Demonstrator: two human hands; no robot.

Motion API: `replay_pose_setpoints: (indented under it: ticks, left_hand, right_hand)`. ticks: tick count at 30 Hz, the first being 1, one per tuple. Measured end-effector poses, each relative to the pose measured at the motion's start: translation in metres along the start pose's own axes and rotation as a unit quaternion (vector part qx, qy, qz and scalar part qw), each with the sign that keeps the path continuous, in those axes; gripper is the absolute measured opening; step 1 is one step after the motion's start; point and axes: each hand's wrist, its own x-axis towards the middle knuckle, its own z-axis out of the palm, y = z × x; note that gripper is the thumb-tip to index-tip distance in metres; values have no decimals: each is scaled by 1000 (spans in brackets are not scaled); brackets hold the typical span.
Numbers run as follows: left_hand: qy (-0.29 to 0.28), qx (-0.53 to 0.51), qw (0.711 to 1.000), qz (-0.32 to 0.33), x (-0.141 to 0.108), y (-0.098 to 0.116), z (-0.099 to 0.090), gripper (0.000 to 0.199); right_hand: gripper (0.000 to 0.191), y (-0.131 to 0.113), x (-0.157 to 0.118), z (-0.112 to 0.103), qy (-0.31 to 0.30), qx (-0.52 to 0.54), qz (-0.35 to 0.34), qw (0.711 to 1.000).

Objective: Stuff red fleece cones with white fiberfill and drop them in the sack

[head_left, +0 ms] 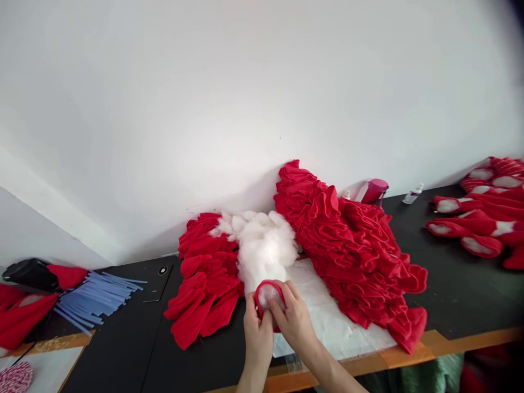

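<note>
The left hand (258,339) and the right hand (295,322) pinch a small red cloth (257,303) between them. Its round open end faces up and away, filled with white fluff (268,295). The right fingers (279,305) press on the fluff. A big heap of white stuffing (264,254) sits just past the hands, between a red pile (207,284) and a bigger red pile (352,256).

A round red fleece pouch (270,299) gapes open, white stuffing inside. A loose heap of polyester fiberfill (264,245) lies just behind it.
</note>
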Motion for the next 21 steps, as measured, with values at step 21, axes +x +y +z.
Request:
replay_pose_setpoints:
  ticks: [21]
  left_hand:
    - [46, 96, 992, 71, 6, -14, -5, 38]
  right_hand:
    - [21, 17, -4, 8, 35, 19, 95, 995]
